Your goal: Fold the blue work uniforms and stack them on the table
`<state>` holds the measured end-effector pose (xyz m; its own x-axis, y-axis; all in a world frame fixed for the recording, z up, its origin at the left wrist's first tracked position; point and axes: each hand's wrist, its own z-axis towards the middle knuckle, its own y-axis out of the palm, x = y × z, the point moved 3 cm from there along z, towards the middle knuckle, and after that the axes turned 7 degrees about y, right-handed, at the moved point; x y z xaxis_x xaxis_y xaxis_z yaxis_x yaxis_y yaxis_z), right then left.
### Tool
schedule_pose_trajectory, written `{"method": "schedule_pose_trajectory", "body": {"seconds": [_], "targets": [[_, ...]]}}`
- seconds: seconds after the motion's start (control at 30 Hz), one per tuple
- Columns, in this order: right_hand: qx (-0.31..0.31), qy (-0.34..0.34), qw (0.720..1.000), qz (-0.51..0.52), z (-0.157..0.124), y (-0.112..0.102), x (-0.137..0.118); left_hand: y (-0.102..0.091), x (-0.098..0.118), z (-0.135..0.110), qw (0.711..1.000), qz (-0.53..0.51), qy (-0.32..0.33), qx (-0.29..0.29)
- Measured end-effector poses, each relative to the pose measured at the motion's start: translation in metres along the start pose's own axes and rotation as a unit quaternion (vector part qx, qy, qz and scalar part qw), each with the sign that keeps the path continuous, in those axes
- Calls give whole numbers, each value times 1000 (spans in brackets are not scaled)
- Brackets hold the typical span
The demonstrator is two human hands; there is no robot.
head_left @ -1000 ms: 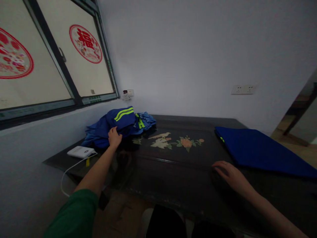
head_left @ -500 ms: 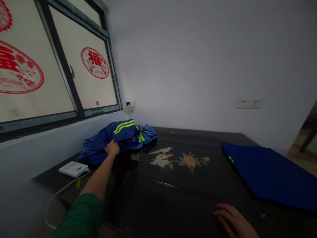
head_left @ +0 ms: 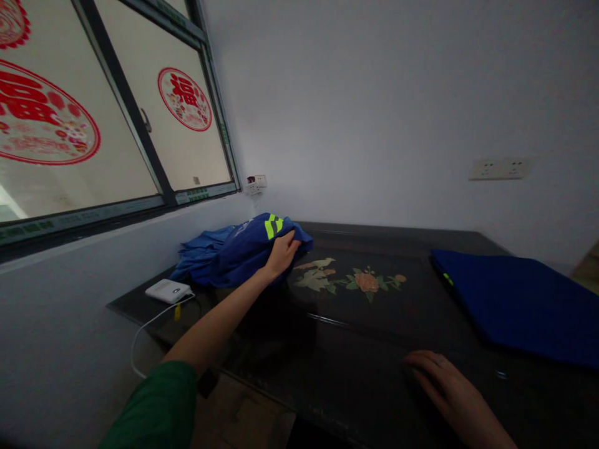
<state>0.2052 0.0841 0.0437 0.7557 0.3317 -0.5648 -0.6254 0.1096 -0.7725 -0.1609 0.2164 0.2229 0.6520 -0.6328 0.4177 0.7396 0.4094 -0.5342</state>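
Beside bunched clothing point(head_left: 243, 248), a white device point(head_left: 165, 290); cord point(head_left: 145, 325) trailing.

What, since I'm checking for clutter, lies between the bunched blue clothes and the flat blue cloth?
In the head view, the dark tabletop with its flower-and-bird design.

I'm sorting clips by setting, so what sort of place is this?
Probably a room in a home, though a small workplace is possible. The signs are a dark table with a bird-and-flower design, red decals on the window, and blue cloth heaped on the table.
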Motion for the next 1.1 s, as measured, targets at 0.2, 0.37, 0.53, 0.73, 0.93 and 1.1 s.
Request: {"method": "schedule_pose_trajectory", "body": {"seconds": [0.2,0.37,0.53,0.73,0.93,1.1], "targets": [[83,17,982,168,13,-13,-39,33,131,-25,963,-248,36,-101],[156,26,951,266,43,-37,-43,20,195,-36,896,-419,16,-142],[90,-48,953,285,49,-72,-60,-1,202,-26,912,-394,-32,-106],[83,-61,948,301,43,-75,-93,-10,184,-16,920,-378,4,-106],[205,14,915,347,63,-88,-83,-31,159,-14,936,-342,3,-86],[276,78,865,412,66,-118,-58,-64,138,-20,934,-356,-33,-16]]}}
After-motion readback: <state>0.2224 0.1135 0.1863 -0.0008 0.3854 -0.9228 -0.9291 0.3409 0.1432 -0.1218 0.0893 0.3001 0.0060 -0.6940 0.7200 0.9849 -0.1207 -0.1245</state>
